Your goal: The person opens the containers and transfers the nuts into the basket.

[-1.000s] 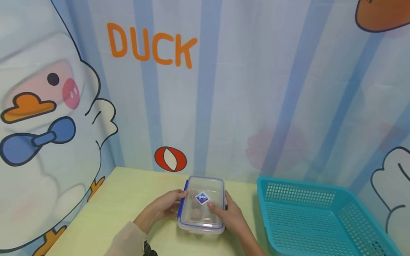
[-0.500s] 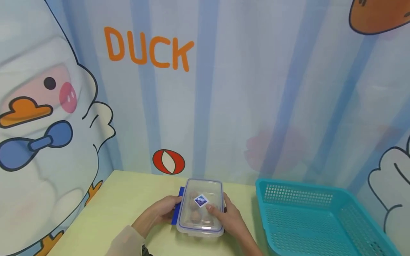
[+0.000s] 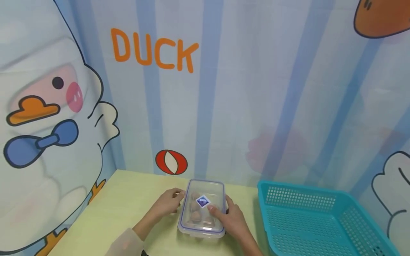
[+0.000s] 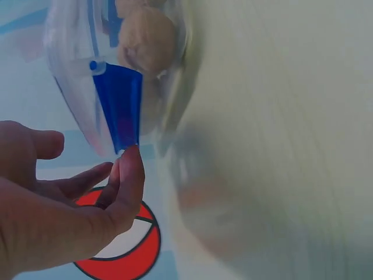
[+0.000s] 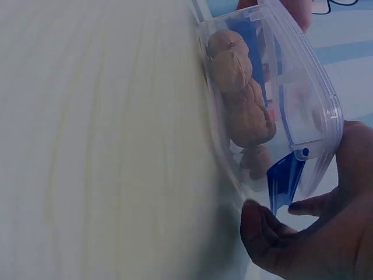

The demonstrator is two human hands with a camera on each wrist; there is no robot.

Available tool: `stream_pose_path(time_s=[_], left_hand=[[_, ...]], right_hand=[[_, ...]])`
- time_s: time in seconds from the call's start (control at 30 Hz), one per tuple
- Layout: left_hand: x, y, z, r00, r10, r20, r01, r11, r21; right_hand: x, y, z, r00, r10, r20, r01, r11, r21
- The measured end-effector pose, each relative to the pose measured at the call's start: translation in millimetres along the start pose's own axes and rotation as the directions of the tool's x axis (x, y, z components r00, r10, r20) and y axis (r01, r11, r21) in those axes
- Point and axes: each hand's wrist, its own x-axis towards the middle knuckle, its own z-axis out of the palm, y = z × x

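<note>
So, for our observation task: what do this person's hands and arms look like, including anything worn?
The left hand and right hand are bare. The left arm has a pale cream sleeve; a small dark thing at its edge is too cut off to identify. The right forearm shows no sleeve.

open tabletop (image 3: 125, 202) left of left hand (image 3: 168, 203); right hand (image 3: 234, 219) blocks box (image 3: 198, 223) right side; narrow gap, then basket (image 3: 298, 187) wall; curtain (image 3: 243, 89) just behind.
</note>
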Motion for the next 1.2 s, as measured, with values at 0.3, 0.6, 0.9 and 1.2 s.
stream_pose_path(time_s=[0.3,0.6,0.9,1.2], left_hand=[[-15.5,14.9,1.3,1.000,0.014,0.020,-0.014,1.000,-0.006],[-16.8,14.4,-0.5,0.999,-0.006,0.054,0.010,0.998,-0.068],[-13.7,14.9,11.0,0.998,0.003,0.056,0.003,0.995,-0.105],[-14.5,16.3,17.1,0.998,0.043,0.049,-0.038,0.994,-0.101]], right_hand=[[-3,-5,-11,0.998,-0.031,-0.052,0.028,0.998,-0.056],[-11,-9,-23,0.999,0.002,0.039,-0.009,0.984,0.180],[-10,-9,-29,0.995,0.090,0.039,-0.094,0.985,0.142],[-10,-6,-36,0.995,0.081,0.056,-0.087,0.989,0.123]])
